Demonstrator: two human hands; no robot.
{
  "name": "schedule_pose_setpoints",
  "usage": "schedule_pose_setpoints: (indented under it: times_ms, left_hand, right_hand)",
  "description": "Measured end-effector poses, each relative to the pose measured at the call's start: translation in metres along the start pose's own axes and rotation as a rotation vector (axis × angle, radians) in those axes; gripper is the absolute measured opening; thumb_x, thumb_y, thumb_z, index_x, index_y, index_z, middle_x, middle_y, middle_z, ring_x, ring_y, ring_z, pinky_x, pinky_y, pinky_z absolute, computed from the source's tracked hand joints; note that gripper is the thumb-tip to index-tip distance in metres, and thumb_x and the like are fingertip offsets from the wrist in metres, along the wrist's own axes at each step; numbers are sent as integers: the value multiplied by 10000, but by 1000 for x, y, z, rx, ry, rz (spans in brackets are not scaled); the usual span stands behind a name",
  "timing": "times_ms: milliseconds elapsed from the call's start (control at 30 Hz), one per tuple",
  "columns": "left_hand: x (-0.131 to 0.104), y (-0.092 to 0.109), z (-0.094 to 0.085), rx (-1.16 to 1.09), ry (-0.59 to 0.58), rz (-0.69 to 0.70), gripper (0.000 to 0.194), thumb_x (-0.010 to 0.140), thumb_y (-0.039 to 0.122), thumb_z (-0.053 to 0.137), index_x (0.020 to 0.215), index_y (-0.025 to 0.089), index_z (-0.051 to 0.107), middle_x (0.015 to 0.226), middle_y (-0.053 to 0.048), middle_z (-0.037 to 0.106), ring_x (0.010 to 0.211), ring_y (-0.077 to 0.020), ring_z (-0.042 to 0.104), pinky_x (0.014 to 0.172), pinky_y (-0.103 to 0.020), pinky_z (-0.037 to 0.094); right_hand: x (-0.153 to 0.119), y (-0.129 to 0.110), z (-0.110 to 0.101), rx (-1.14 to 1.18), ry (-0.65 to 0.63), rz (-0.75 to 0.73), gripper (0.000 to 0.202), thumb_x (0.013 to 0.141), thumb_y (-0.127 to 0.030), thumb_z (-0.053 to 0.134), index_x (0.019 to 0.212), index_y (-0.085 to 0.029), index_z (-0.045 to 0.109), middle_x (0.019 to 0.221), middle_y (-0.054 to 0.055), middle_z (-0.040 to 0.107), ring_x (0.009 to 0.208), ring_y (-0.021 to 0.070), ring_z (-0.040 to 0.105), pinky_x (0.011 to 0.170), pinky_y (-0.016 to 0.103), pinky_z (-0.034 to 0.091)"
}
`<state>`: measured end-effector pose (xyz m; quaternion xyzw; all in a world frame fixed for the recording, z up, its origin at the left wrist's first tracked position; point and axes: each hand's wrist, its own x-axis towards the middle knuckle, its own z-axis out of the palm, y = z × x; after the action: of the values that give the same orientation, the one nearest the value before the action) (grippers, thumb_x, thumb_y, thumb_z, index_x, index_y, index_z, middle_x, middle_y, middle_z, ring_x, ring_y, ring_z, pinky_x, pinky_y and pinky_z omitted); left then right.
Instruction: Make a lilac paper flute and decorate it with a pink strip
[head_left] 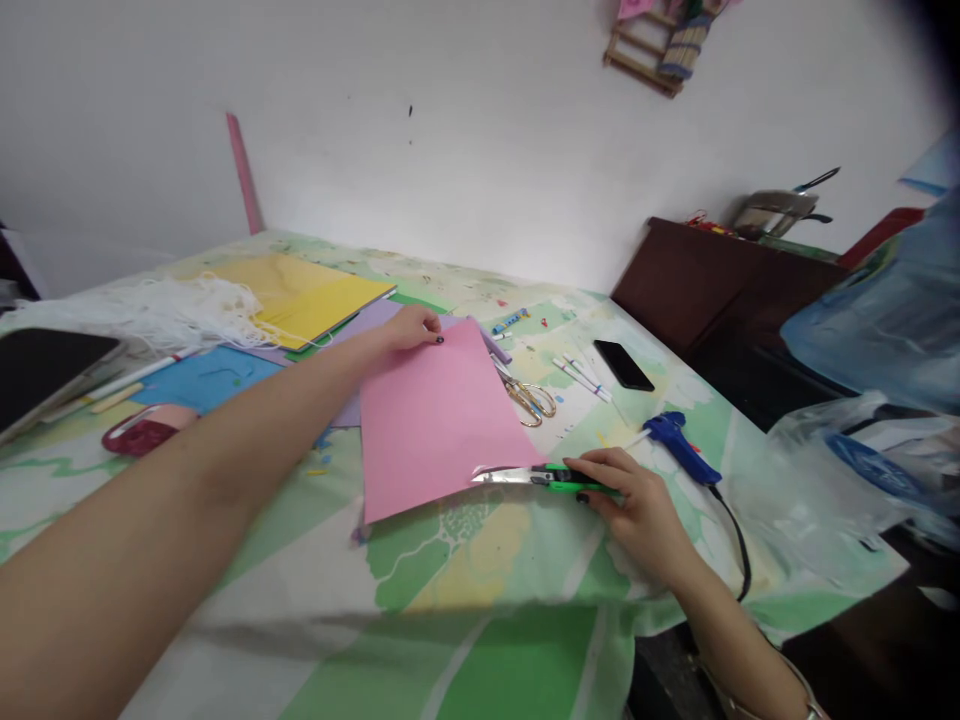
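Observation:
A pink sheet of paper (442, 430) lies in front of me on the patterned tablecloth. My left hand (412, 328) is at its far edge, fingers curled and thumb on the paper, closed on it. Scissors with green and black handles (562, 478) are in my right hand (637, 505), which is closed round them. Their silver blades point left across the sheet's near right corner and look nearly together. Whether a blade is under the paper I cannot tell. Beyond the sheet's right side lie gold-handled scissors (534, 398), partly covered by it.
Right of the paper lie white sticks (581, 378), a black phone (623, 365) and a blue glue gun (682, 447) with a cord. Yellow sheets (322, 295), white string (165, 310), blue paper (210, 378) and a dark red object (146, 430) are on the left.

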<state>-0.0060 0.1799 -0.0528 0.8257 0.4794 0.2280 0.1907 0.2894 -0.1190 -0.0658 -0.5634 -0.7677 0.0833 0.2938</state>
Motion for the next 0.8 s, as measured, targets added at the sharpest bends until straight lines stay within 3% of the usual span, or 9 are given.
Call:
schedule_pose_setpoints:
  times_ms: [167, 333, 467, 567, 667, 800]
  left_hand:
    - [6, 2, 2, -6, 210, -30, 106, 737, 254, 585, 780, 164, 619, 858, -62, 637, 802, -168, 548, 734, -297, 406]
    - [10, 3, 4, 35, 355, -80, 104, 766, 226, 553, 792, 153, 623, 902, -105, 593, 906, -231, 519, 824, -374, 392]
    - [-2, 6, 9, 194, 427, -102, 231, 784, 231, 551, 993, 155, 611, 1109, -155, 516, 1098, -312, 427, 920, -467, 336]
    - [-30, 16, 12, 328, 412, -107, 446, 741, 200, 601, 1174, 142, 511, 1206, -182, 447, 1153, -347, 376, 922, -501, 331]
    - [-72, 36, 12, 290, 315, 33, 242, 756, 209, 595, 991, 152, 575, 1080, -125, 496, 1061, -279, 449, 890, -419, 379]
    - [-133, 71, 14, 52, 42, 237, 72, 732, 229, 612, 773, 172, 595, 815, -27, 543, 721, -145, 515, 692, -281, 416]
  right_hand:
    - [6, 6, -8, -43, 40, 13, 376, 775, -94, 507, 1082, -227, 678, 1026, 68, 639, 934, 214, 588, 801, 348, 475]
    - [8, 12, -6, -85, 57, 63, 368, 751, -100, 518, 1054, -212, 694, 1015, 72, 658, 934, 223, 597, 813, 357, 475]
    - [11, 16, 1, -147, 50, 124, 358, 734, -108, 543, 1045, -188, 701, 1006, 86, 675, 930, 245, 607, 822, 383, 478]
    - [17, 19, 5, -181, 32, 145, 354, 724, -91, 547, 1029, -168, 709, 987, 96, 684, 904, 248, 618, 814, 384, 483]
    - [26, 18, 8, -181, 23, 124, 357, 711, -76, 556, 1016, -175, 714, 976, 91, 691, 889, 244, 623, 806, 377, 486]
    - [38, 12, 9, -175, -14, 63, 371, 700, -58, 558, 994, -218, 718, 994, 71, 692, 913, 242, 612, 803, 369, 479]
